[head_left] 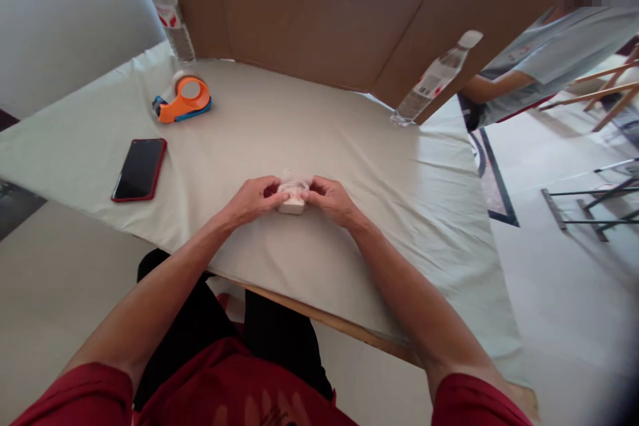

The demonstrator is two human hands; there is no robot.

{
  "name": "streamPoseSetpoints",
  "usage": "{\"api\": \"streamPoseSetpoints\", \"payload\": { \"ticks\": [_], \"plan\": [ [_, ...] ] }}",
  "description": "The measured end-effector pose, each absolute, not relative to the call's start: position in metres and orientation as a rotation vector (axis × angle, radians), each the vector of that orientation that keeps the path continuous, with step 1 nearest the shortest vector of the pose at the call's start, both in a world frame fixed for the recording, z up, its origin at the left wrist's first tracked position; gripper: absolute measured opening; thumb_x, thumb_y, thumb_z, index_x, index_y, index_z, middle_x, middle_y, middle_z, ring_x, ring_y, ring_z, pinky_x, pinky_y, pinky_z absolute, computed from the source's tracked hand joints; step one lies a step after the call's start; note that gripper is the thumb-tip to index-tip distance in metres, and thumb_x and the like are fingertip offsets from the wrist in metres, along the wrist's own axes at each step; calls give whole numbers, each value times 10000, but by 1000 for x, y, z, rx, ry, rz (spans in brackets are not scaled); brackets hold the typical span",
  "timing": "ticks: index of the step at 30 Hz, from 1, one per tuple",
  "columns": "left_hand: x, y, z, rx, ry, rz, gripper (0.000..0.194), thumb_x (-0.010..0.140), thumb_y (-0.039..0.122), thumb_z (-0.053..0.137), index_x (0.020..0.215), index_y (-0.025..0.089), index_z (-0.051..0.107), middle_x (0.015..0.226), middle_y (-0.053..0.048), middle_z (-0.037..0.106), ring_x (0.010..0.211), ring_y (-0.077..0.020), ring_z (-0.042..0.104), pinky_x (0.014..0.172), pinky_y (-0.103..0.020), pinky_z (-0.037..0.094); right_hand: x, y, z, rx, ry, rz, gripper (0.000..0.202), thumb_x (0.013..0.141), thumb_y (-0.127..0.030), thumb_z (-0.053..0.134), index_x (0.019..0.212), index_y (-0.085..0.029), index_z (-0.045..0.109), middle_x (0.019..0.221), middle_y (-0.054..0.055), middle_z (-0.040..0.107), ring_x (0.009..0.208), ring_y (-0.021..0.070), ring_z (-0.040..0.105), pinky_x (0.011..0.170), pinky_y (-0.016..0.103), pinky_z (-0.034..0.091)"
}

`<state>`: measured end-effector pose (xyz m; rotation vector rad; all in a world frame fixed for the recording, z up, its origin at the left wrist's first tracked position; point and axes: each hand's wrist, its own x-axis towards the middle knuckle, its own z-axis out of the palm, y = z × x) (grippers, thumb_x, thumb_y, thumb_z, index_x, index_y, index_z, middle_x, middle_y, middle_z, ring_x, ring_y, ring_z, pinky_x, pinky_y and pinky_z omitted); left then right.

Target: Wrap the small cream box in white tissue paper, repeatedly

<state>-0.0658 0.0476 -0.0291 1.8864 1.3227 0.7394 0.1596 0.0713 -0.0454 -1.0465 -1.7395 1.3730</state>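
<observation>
A small white box-like object rests at the middle of the cloth-covered table, with a whitish loop, perhaps a cable, over its top. My left hand pinches it from the left side, thumb on its upper face. From the right, my right hand grips it the same way, its thumb close to the left one. The fingertips behind the object are partly hidden.
An orange tape dispenser and a phone with a red edge lie on the left. Bottles stand by a brown cardboard panel. A person in a grey shirt is beyond it at right.
</observation>
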Motion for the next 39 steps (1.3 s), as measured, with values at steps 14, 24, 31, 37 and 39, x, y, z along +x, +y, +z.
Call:
{"api": "streamPoseSetpoints", "payload": {
  "ticks": [14, 24, 31, 37, 39],
  "plan": [
    [-47, 36, -36, 1820, 1463, 990, 466, 737, 360, 705, 1159, 168, 656, 1093, -88, 699, 913, -187, 637, 811, -320, 532, 158, 73, -52, -1263, -1673, 1195, 348, 827, -472, 635, 980, -160, 654, 827, 29, 639, 728, 153, 597, 699, 302, 522],
    [-48, 46, -31, 1708, 1349, 778, 402, 750, 355, 684, 1111, 182, 654, 826, 5, 634, 638, -115, 528, 640, -269, 467, 161, 68, -50, -1402, -1803, 794, 382, 833, -396, 659, 1154, -189, 659, 1021, 78, 718, 722, 162, 604, 754, 353, 511],
    [-53, 41, -33, 1730, 1271, 767, 350, 740, 330, 688, 1059, 203, 621, 876, 2, 635, 672, -121, 538, 639, -265, 464, 162, 64, -41, -1310, -1893, 730, 406, 854, -358, 623, 1219, -187, 667, 1096, 100, 732, 791, 174, 627, 699, 312, 518],
    [-55, 40, -38, 1756, 1194, 809, 621, 740, 334, 705, 1315, 182, 524, 1175, -91, 665, 884, -167, 616, 796, -312, 518, 160, 60, -37, -1280, -1929, 914, 441, 921, -343, 532, 1304, -157, 647, 1020, 91, 775, 811, 190, 679, 800, 342, 543],
    [-56, 41, -36, 1773, 1198, 779, 613, 743, 330, 702, 1316, 184, 539, 1179, -89, 678, 905, -177, 626, 817, -320, 521, 157, 58, -39, -1262, -1952, 892, 415, 931, -326, 508, 1284, -173, 665, 1045, 95, 776, 883, 213, 696, 856, 363, 539]
  ]
}}
